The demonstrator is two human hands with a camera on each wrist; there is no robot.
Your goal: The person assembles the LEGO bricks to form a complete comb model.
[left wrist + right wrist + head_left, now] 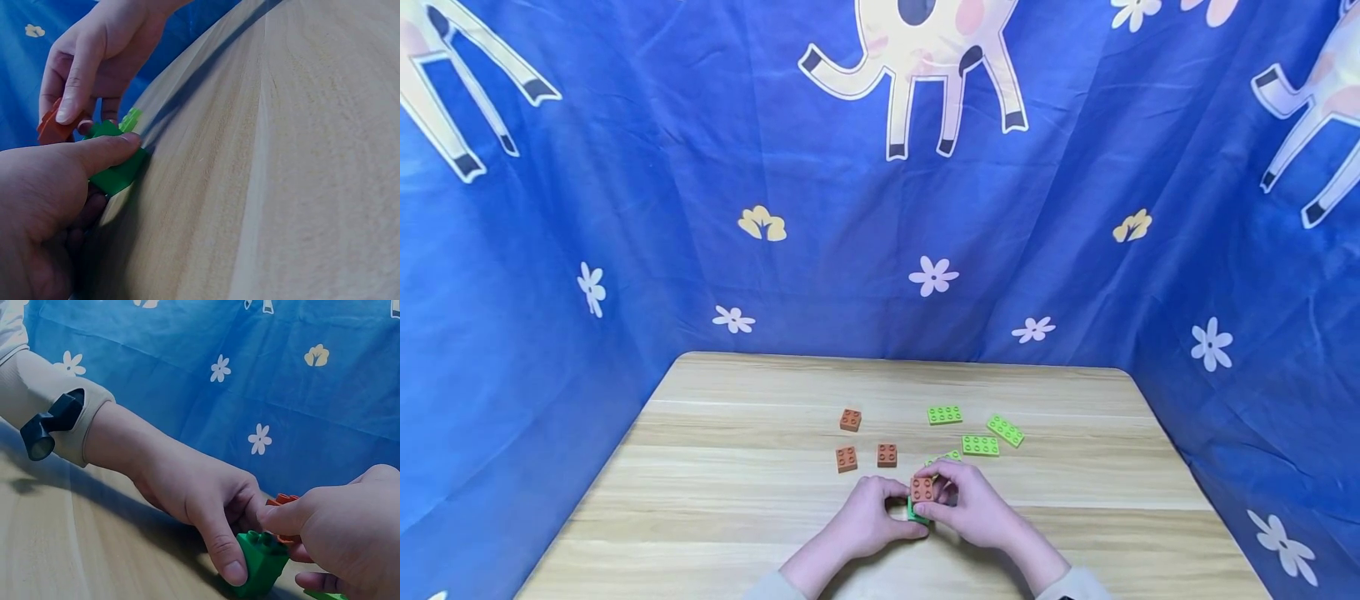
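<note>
At the near side of the bench, right grip: pinched a brown brick between thumb and fingers, studs upward; contact with the brick below unclear.
Left grip: held the green brick by its sides, low over the wood.
Handling: both bricks looked light, stiff, hard plastic, slightly slick, unlikely to break; best taken by opposite flat sides, studs left free.
Lime bricks: four, beyond the right grip, nearest one partly hidden by it.
Loose brown bricks: three, beyond the left grip.
Edges, room: far edge met blue cloth; side edges lay well apart from all bricks, most room left and right.
</note>
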